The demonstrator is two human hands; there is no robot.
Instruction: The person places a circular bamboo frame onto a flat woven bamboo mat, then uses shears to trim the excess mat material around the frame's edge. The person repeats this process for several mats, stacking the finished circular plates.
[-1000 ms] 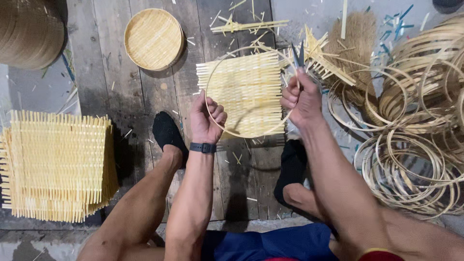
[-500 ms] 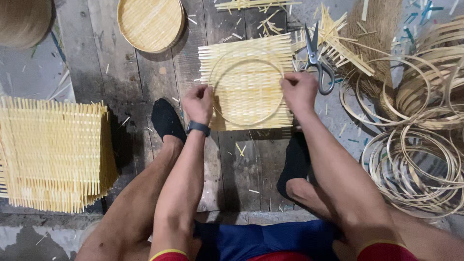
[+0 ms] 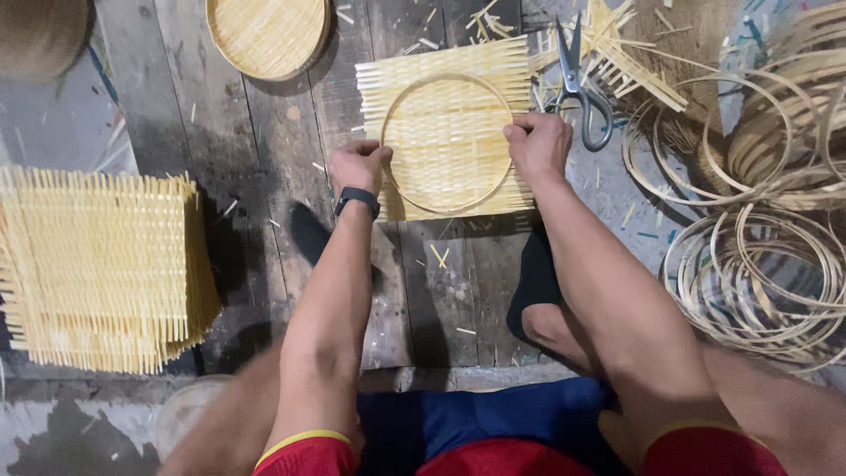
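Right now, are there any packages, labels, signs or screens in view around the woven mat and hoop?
Packages, labels, signs: none in view.
Possible screen: black wrist device, on the left wrist beside the woven mat; small dark band, with no lit face showing.

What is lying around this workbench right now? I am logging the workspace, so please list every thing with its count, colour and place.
woven square mat: one, pale yellow, flat on the planks at top centre
bamboo ring: one, tan, lying on the mat, pressed by both hands
scissors: one pair, grey metal, right of the mat
round woven tray: one, yellow, top left of centre
stack of woven mats: one pile, yellow, left side
loose bamboo hoops: many, tan, right side
wooden planks: dark brown, underneath
wristband: one, black, left wrist
left hand: on the ring's left edge
right hand: on the ring's right edge
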